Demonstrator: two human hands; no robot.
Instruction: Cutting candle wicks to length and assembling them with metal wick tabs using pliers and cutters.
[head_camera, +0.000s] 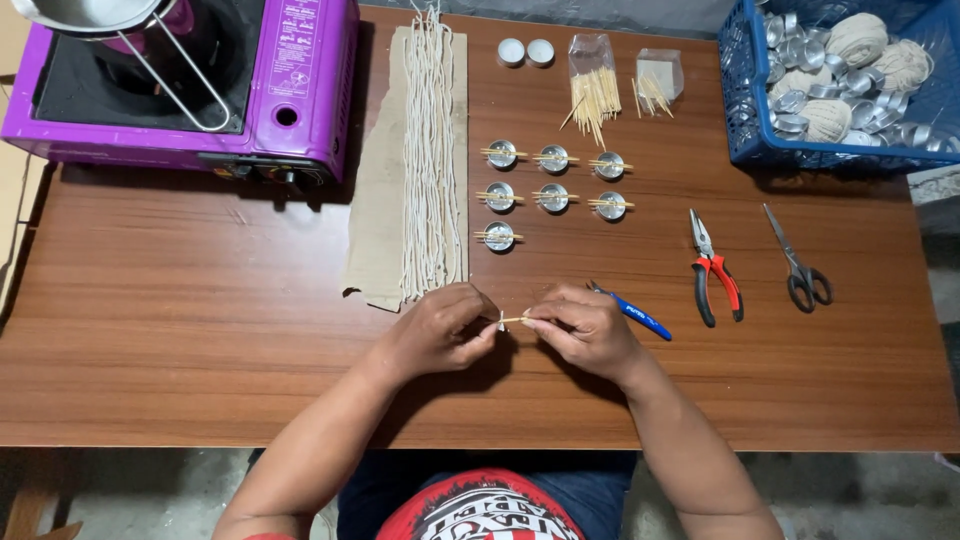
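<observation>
My left hand (440, 328) and my right hand (585, 328) meet over the near middle of the wooden table (200, 300). Together they pinch a thin wooden stick (513, 320), with a short white wick end (501, 321) sticking up at my left fingertips. Just beyond the hands, several small metal cups (551, 196) stand in rows, each with sticks laid across its top. Long white wicks (430, 150) lie side by side on a strip of cardboard (378, 200) to the left of the cups.
A purple portable stove (290, 100) with a metal pot stands at the back left. A blue basket (745, 120) with metal cups and twine balls sits back right. Red-handled pliers (712, 270), scissors (795, 260), a blue pen (635, 315), stick bags (595, 85) and two white tealights (526, 52) lie about.
</observation>
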